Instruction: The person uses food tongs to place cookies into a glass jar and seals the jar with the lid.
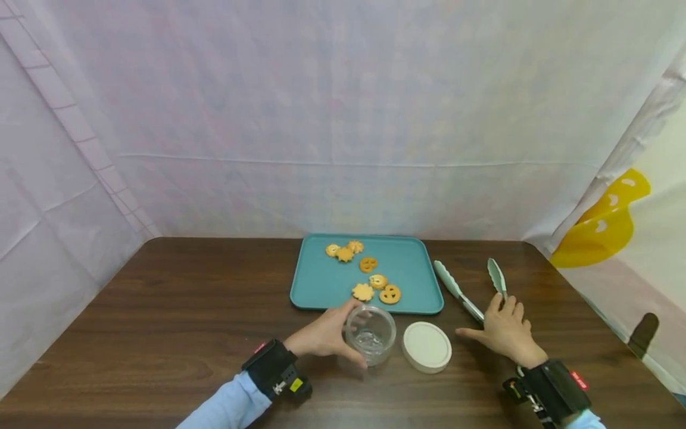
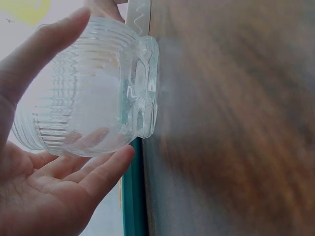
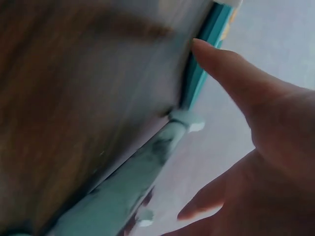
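My left hand holds a clear ribbed glass jar from its left side, thumb in front and fingers behind. In the left wrist view the lidless jar stands on the table between thumb and fingers. To its right lies a round white lid. My right hand is over a pair of metal tongs with pale green tips, its thumb spread out to the left. The right wrist view shows the tongs' pale green part below the spread fingers; no grip on it is visible.
A teal tray lies behind the jar, bearing several cookies in flower, round and pretzel shapes. All stand on a dark wooden table. A pale cloth hangs along the table's back edge.
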Action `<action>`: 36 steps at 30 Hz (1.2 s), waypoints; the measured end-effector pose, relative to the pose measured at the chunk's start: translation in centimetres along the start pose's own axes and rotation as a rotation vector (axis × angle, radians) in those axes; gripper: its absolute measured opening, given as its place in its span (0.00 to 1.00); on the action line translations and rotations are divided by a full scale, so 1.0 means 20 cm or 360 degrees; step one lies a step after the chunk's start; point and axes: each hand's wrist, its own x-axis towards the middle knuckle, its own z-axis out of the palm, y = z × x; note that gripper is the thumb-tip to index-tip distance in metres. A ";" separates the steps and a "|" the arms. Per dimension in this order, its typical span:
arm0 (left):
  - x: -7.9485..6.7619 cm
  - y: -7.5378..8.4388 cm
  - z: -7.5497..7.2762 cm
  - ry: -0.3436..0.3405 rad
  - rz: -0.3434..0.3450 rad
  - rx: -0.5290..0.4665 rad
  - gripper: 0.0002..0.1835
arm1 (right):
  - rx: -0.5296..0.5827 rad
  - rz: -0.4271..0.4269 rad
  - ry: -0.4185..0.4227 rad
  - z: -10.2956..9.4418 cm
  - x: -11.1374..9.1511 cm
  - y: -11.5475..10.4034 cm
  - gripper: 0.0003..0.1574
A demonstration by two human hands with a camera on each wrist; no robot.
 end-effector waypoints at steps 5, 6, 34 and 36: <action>0.00 0.00 0.00 0.0013 0.0009 0.0037 0.43 | 0.0032 0.0106 -0.0123 0.01 0.02 0.04 0.69; 0.00 0.00 0.00 0.0015 0.0008 0.0042 0.43 | 0.0018 0.0112 -0.0121 0.01 0.03 0.05 0.69; 0.00 -0.01 0.00 0.0010 0.0009 0.0027 0.42 | 0.0234 0.0152 -0.0303 -0.03 0.10 0.21 0.41; 0.00 -0.01 0.00 0.0011 0.0011 0.0023 0.42 | 0.0240 0.0166 -0.0300 -0.03 0.09 0.21 0.42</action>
